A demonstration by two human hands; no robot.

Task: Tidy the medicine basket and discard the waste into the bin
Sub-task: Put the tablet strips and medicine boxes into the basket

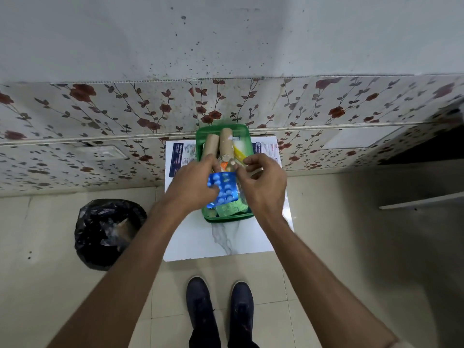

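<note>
My basket point(199, 136) is green. The strip point(226, 189) in my left hand point(194, 183) is blue with paler round blisters. Two tan rolls point(218, 144) lie at frame centre. The surface point(221, 243) is white, veined grey. Lower left, the bin point(108, 232) wears black plastic. The wall point(100, 114) carries red roses on grey vines. My shoes point(200, 302) are navy.

1 head-worn wide-angle view, looking steeply down and forward, hands close, edges seemingly warped
</note>
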